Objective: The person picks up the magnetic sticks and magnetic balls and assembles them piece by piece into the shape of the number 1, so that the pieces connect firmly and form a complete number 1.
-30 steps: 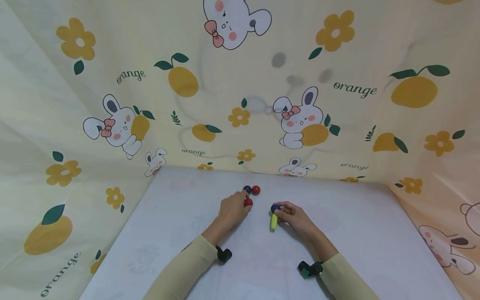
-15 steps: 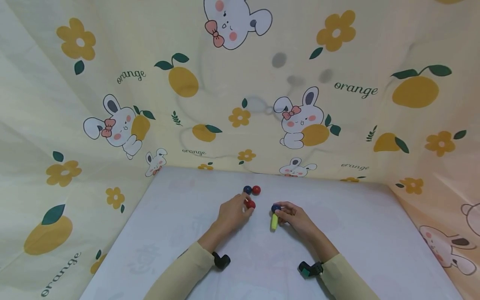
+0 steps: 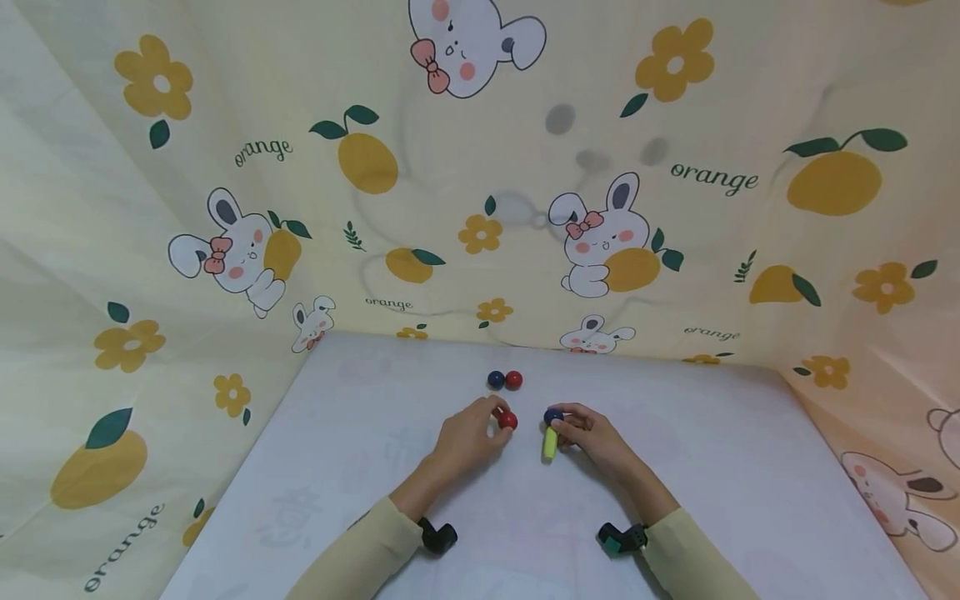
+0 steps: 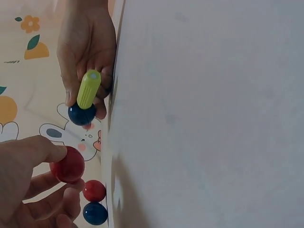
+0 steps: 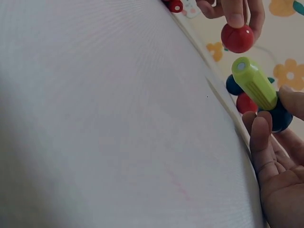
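One green rod (image 3: 551, 444) points back toward the person; the red ball (image 3: 507, 421) lies off to its left

The rod sits between the two hands, over the counter (image 3: 360, 508), its far end against a dark blue ball (image 3: 553, 416). From that ball its long axis runs almost straight back toward the person in the head view, and its free end, which bears a small pale disc, touches nothing. The right hand (image 3: 600, 437) is the nearer one: its thumb and fingers pinch the blue ball, and the rod juts out from that grip.

The relation that counts is sideways. The red ball lies left of the blue one and roughly level with it, beside the far end of the rod rather than in line with the free end. A short gap parts them. So the rod's open tip does not face the red ball, and I judge that bringing those two together would call for turning the rod or shifting the ball toward the person.

The left hand (image 3: 467, 437) pinches the red ball between thumb and fingers. How high either hand is above the counter I cannot tell.

Beyond the hands, a second blue ball (image 3: 496, 380) and a second red ball (image 3: 513, 380) sit side by side, touching, before the printed cloth (image 3: 435, 217).
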Tool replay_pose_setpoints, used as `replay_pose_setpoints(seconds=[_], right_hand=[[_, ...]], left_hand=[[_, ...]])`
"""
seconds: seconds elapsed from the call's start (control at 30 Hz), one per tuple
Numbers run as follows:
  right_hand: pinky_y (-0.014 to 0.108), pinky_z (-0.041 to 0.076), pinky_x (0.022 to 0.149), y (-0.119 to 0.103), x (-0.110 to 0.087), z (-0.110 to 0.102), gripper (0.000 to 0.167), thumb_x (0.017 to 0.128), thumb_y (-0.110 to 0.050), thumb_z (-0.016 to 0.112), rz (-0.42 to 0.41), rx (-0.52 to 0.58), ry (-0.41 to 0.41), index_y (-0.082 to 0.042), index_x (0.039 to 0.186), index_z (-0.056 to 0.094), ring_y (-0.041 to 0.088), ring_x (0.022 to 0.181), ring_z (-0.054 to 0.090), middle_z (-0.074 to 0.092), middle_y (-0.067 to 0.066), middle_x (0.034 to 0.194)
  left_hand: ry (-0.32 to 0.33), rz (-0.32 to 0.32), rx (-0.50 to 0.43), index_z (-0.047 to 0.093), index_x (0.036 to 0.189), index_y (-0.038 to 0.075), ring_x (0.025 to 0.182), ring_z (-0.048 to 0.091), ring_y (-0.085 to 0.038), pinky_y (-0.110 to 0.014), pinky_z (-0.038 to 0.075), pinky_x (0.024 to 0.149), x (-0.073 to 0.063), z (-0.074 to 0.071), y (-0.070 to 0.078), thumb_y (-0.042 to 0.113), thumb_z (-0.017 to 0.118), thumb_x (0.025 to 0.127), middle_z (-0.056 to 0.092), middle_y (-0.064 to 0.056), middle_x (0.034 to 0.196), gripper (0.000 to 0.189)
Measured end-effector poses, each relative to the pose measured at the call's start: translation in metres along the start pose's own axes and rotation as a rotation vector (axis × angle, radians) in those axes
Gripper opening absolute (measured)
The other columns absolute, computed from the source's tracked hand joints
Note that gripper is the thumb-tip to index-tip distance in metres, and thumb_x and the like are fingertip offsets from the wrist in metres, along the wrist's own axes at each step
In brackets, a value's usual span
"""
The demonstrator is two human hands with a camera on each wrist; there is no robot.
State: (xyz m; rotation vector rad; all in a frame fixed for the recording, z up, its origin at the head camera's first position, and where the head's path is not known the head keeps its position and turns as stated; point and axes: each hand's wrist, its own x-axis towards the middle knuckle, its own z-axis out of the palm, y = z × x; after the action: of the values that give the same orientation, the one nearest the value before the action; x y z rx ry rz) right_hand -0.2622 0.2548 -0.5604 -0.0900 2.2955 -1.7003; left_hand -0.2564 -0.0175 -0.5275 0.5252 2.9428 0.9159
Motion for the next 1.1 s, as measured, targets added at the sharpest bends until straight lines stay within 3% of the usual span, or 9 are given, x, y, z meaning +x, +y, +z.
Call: replay_pose_setpoints(seconds=[0.23,0.6,0.8,1.1], right_hand=[[0.028,0.054,0.087,0.002,0.001,-0.001,0.047,0.108,-0.032,0.068,-0.007,-0.010,0.007,-0.009,0.148,0.061,0.023,0.097,0.068,0.074,0.009,0.115],[0.028,0.053,0.088,-0.001,-0.001,0.000,0.046,0.108,-0.032,0.068,-0.009,-0.024,0.013,-0.010,0.148,0.061,0.023,0.098,0.067,0.073,0.010,0.118],[0.032,0.052,0.088,-0.002,-0.001,0.000,0.049,0.108,-0.032,0.068,-0.021,-0.049,0.007,-0.008,0.149,0.058,0.024,0.097,0.068,0.073,0.010,0.117],[0.032,0.052,0.086,-0.003,0.000,0.003,0.047,0.107,-0.031,0.069,-0.019,-0.040,0.025,-0.007,0.147,0.060,0.023,0.095,0.068,0.074,0.008,0.113]], left_hand=[[-0.028,0.032,-0.056,0.068,0.125,0.026,0.088,0.061,-0.009,-0.031,0.054,0.076,-0.008,0.003,0.001,0.036,0.079,0.099,0.071,0.008,0.114,0.030],[-0.152,0.029,-0.189,0.068,0.128,0.030,0.084,0.058,-0.009,-0.026,0.052,0.071,-0.024,0.009,0.006,0.034,0.081,0.097,0.069,0.012,0.112,0.034],[-0.203,0.010,-0.210,0.068,0.123,0.031,0.084,0.059,-0.008,-0.026,0.052,0.072,-0.027,0.014,0.007,0.036,0.084,0.095,0.069,0.017,0.108,0.033],[-0.238,0.050,-0.215,0.069,0.121,0.032,0.083,0.058,-0.006,-0.026,0.051,0.073,-0.027,0.021,0.004,0.037,0.084,0.095,0.070,0.018,0.106,0.031]])
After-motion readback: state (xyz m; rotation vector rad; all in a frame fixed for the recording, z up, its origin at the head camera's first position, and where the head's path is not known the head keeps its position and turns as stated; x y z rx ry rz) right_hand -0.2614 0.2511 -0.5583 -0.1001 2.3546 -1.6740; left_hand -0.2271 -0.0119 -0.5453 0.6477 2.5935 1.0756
